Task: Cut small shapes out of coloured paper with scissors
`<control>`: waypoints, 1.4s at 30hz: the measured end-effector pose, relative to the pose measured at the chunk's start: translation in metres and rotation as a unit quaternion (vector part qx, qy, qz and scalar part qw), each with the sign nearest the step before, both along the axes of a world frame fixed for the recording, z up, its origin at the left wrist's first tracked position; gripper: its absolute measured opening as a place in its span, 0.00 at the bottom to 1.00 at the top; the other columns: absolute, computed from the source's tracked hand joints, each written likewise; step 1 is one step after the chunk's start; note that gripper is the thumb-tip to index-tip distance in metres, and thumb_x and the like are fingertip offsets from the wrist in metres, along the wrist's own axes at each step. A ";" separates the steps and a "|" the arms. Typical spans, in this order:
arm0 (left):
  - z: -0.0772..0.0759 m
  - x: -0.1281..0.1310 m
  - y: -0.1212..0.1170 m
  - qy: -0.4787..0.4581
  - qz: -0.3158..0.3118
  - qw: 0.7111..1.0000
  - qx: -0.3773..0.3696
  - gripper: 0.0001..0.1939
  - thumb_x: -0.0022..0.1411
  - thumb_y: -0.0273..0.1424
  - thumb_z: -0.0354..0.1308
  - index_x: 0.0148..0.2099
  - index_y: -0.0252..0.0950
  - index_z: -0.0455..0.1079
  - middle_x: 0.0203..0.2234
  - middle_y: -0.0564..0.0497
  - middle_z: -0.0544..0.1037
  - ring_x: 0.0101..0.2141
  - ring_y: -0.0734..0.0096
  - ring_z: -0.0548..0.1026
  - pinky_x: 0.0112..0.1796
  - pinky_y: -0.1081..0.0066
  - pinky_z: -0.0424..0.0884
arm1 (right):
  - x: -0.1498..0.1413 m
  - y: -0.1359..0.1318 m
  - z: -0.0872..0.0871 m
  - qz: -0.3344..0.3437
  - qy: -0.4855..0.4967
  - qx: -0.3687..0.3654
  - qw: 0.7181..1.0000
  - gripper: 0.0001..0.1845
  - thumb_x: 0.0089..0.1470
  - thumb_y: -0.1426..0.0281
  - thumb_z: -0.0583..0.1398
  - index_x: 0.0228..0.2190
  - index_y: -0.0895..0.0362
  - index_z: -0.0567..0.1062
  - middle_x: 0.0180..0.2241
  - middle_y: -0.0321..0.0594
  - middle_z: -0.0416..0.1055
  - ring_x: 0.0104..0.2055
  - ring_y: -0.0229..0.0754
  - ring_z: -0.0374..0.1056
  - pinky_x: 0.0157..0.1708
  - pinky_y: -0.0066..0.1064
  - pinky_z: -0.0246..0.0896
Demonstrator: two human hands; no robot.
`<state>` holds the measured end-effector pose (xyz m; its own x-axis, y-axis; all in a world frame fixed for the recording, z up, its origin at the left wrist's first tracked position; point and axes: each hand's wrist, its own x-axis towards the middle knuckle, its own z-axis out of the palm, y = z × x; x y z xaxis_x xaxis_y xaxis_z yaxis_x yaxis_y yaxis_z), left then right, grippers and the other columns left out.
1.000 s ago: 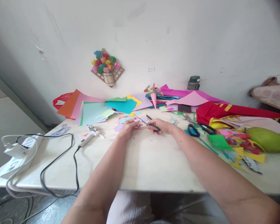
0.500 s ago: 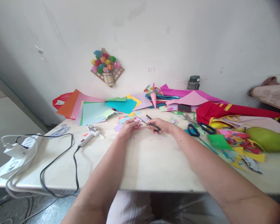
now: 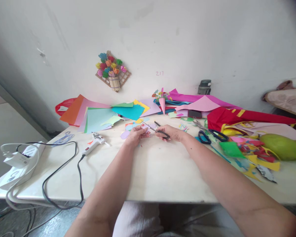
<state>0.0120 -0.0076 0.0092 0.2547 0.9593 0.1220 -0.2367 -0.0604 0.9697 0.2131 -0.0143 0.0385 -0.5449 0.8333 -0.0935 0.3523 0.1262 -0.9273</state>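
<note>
In the middle of the table [image 3: 160, 174], my left hand [image 3: 136, 135] pinches a small piece of light purple paper [image 3: 147, 129]. My right hand [image 3: 172, 133] is closed around the black handles of a pair of scissors [image 3: 151, 127]. The blades stand apart and point to the upper left, right beside the purple paper. Whether they touch the paper I cannot tell. Under and behind my left hand lie coloured paper scraps [image 3: 125, 134], some purple, orange and blue.
At left lie a hot glue gun [image 3: 92, 146] with its black cord and a power strip [image 3: 22, 168]. Coloured paper sheets [image 3: 98, 117] and a pink paper cone of flowers [image 3: 162, 104] line the back. Larger scissors [image 3: 209, 134], red cloth [image 3: 251, 119] and plastic scraps [image 3: 254, 149] lie right.
</note>
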 end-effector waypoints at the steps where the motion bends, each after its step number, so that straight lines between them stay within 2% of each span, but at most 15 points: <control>1: 0.000 0.000 0.000 0.001 0.001 1.000 -0.006 0.15 0.44 0.36 0.66 0.31 0.31 0.69 0.23 0.49 0.76 0.22 0.73 0.74 0.31 0.71 0.71 | 0.000 0.000 0.000 0.003 0.002 0.000 1.000 0.10 0.50 0.66 0.60 0.27 0.60 0.67 0.15 0.31 0.62 0.13 0.27 0.56 0.10 0.18 0.42; 11: 0.005 0.001 -0.002 -0.003 -0.009 1.000 -0.026 0.17 0.42 0.35 0.68 0.30 0.32 0.66 0.23 0.47 0.78 0.23 0.69 0.76 0.33 0.69 0.72 | 0.000 0.000 0.000 0.006 0.001 -0.003 1.000 0.09 0.51 0.67 0.59 0.28 0.61 0.68 0.15 0.30 0.61 0.13 0.27 0.56 0.10 0.18 0.44; 17: 0.005 0.003 -0.005 -0.010 -0.021 0.999 -0.022 0.16 0.43 0.35 0.67 0.29 0.32 0.66 0.25 0.47 0.78 0.25 0.69 0.77 0.33 0.69 0.72 | 0.000 0.003 -0.002 0.005 -0.005 0.001 1.000 0.10 0.51 0.66 0.58 0.29 0.61 0.69 0.15 0.30 0.61 0.12 0.27 0.56 0.10 0.19 0.42; 24: 0.000 0.001 0.000 -0.008 -0.021 1.000 -0.006 0.15 0.45 0.36 0.66 0.31 0.31 0.70 0.25 0.48 0.77 0.25 0.72 0.76 0.34 0.70 0.72 | 0.002 0.004 -0.003 0.004 -0.007 0.006 1.000 0.12 0.48 0.63 0.60 0.29 0.60 0.69 0.15 0.30 0.62 0.13 0.28 0.56 0.11 0.20 0.42; 42: 0.003 0.002 -0.002 -0.015 -0.034 0.999 -0.019 0.15 0.45 0.34 0.67 0.31 0.33 0.65 0.24 0.48 0.78 0.25 0.70 0.77 0.32 0.70 0.73 | 0.002 0.001 -0.001 0.010 -0.005 0.007 1.000 0.12 0.48 0.64 0.60 0.30 0.61 0.70 0.15 0.30 0.61 0.13 0.28 0.55 0.11 0.19 0.42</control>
<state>0.0140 -0.0100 0.0118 0.3165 0.9438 0.0951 -0.2683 -0.0070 0.9633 0.2153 -0.0130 0.0378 -0.5612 0.8232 -0.0864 0.3582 0.1474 -0.9220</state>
